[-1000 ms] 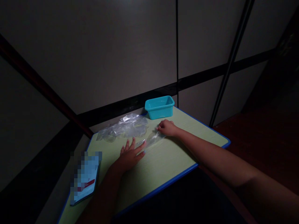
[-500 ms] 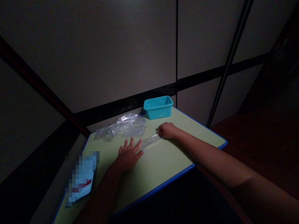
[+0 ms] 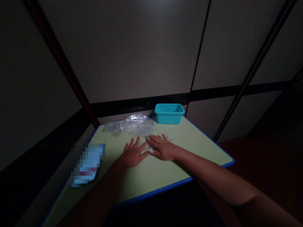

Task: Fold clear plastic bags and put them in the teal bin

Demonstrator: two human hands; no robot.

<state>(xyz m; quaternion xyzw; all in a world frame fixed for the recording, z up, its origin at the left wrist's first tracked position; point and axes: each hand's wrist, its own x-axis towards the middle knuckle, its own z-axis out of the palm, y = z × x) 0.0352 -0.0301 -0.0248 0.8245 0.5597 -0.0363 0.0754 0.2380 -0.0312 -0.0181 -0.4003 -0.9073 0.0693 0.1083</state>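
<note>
Both hands lie side by side on the pale green table [image 3: 170,173], fingers stretched out. My left hand [image 3: 133,156] is flat with its fingers spread and its thumb near the other hand. My right hand [image 3: 163,148] rests palm down, its fingertips close to the left fingers. A thin clear plastic piece [image 3: 148,147] shows faintly between and under the hands; most of it is hidden. Behind them lies a heap of crumpled clear plastic bags [image 3: 132,124]. A turquoise plastic basket [image 3: 169,117] stands upright at the table's far edge.
At the table's left side lies a flat, blurred-out object [image 3: 88,164], light blue with a dark edge. The table has a blue rim [image 3: 156,191]. Pale cabinet panels [image 3: 142,56] with a black band rise directly behind it.
My right hand has opened from its pinch on the clear plastic and come leftward, flat beside my left hand. My left hand stays spread. The camera view has shifted a little.
</note>
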